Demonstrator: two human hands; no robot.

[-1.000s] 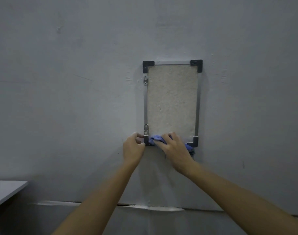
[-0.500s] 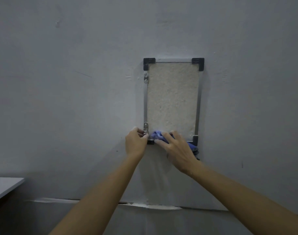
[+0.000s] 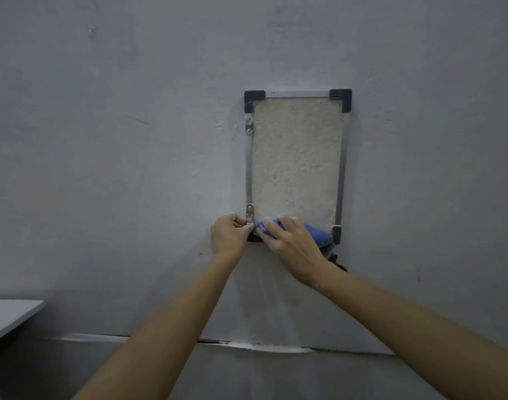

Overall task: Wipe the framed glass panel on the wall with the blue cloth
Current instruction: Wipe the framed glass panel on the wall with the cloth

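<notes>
The framed glass panel (image 3: 297,157) hangs upright on the grey wall, with a metal frame, black corner caps and a speckled beige backing. My right hand (image 3: 293,243) presses the blue cloth (image 3: 319,233) flat against the panel's bottom edge, fingers spread toward the lower left corner. My left hand (image 3: 228,235) pinches the frame's lower left corner beside a small metal bracket (image 3: 250,211). The cloth and hands hide the panel's bottom rail and lower left cap.
The grey wall (image 3: 117,168) fills the view, with a horizontal seam and cracked filler (image 3: 247,346) low down. A grey tabletop corner (image 3: 7,316) juts in at the lower left. A second bracket (image 3: 249,128) sits on the frame's upper left side.
My right hand with the cloth has crept slightly up and left along the panel's bottom edge. My left hand stays on the lower left corner.
</notes>
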